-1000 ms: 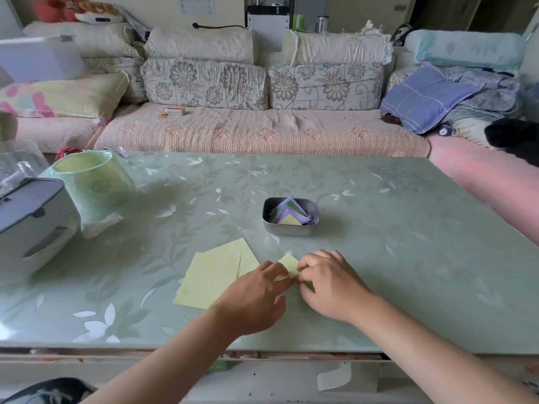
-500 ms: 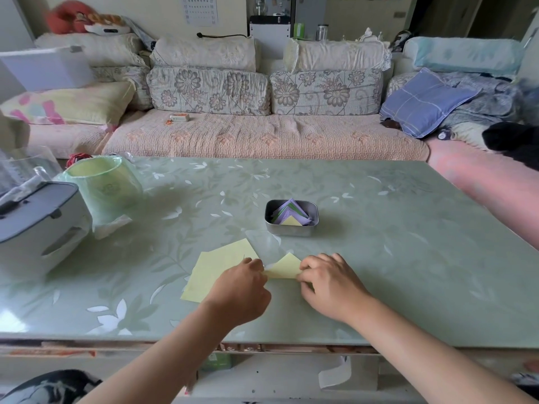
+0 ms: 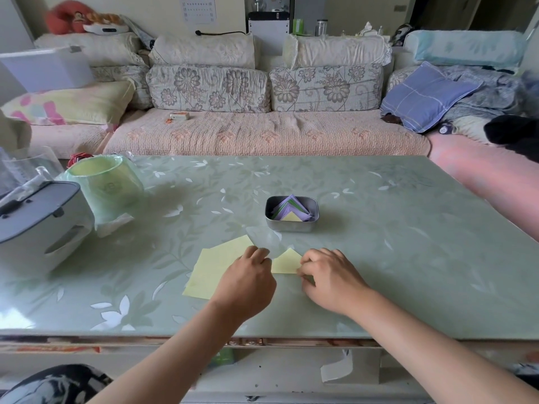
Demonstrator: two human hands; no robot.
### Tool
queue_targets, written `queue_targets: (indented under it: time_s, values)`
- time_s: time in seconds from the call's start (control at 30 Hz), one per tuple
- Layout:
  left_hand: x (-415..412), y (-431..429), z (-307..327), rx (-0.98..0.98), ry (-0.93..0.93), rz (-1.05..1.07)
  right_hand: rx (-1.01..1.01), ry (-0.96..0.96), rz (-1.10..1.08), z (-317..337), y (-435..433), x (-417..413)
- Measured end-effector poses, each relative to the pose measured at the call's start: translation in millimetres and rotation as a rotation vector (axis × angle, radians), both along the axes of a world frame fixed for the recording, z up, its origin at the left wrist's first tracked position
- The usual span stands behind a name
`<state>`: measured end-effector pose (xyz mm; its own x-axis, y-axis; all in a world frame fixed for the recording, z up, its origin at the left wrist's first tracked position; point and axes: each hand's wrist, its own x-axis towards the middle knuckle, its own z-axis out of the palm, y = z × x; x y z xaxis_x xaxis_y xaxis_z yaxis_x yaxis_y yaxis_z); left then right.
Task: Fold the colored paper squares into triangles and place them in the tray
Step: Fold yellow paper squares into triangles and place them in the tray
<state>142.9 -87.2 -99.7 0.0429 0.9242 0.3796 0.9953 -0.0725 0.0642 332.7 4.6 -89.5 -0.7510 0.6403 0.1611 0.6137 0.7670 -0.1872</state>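
Observation:
A small pale yellow folded triangle (image 3: pixel 286 261) lies flat on the green glass table (image 3: pixel 393 258) between my hands. My left hand (image 3: pixel 248 282) presses its left corner with curled fingertips. My right hand (image 3: pixel 328 277) pinches its right corner. A stack of flat yellow paper squares (image 3: pixel 215 266) lies to the left, partly under my left hand. Beyond the triangle stands a small metal tray (image 3: pixel 291 225) holding several folded purple, green and yellow triangles.
A light green bin lined with a plastic bag (image 3: pixel 105 185) and a white-grey appliance (image 3: pixel 38 223) stand at the table's left. A sofa with cushions (image 3: pixel 262 132) runs behind the table. The table's near edge is just below my wrists.
My hands have drawn apart along the fold, left hand sliding left and right hand staying at the right corner. The yellow triangle now shows between them. The camera has tilted slightly.

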Motion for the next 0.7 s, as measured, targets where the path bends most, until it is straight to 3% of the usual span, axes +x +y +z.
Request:
queue_targets:
  time_s: [0.17,0.37,0.7]
  values:
    - [11,4,-3,0.018,-0.070,-0.090,-0.019,-0.016,-0.004,2,-3,1]
    - [17,7,-12,-0.163,-0.157,-0.169,-0.028,-0.046,-0.010,5,-4,4]
    - [26,6,1,-0.257,-0.007,-0.113,0.015,-0.093,-0.105,9,-5,23]
